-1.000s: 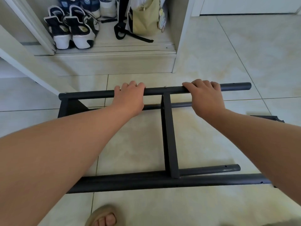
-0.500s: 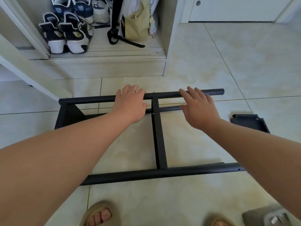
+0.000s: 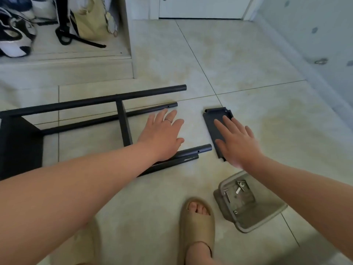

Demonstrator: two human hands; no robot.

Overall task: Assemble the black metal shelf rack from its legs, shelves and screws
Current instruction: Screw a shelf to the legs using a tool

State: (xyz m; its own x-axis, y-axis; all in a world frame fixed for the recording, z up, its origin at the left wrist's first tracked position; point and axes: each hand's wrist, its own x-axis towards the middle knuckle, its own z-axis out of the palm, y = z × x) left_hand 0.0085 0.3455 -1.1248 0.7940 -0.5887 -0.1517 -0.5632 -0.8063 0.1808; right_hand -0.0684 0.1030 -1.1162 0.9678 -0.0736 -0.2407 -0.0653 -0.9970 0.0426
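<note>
Matt black metal rack frame (image 3: 122, 119) and shelf panel (image 3: 215, 127); glossy smooth floor tiles (image 3: 238, 73); matt grey plastic tray (image 3: 267, 213); shiny metal screws (image 3: 238, 189).

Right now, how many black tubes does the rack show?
4. Farthest tube; second tube by the fingertips of the left hand; third tube and fourth tube side by side under that wrist. The arm may hide others.

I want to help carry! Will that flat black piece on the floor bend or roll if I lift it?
Probably stiff: the flat black piece looks like metal with turned-up edges, so it shouldn't flop. It lies flat on the floor, so it likely won't roll. Its notched corners might feel sharp.
</note>
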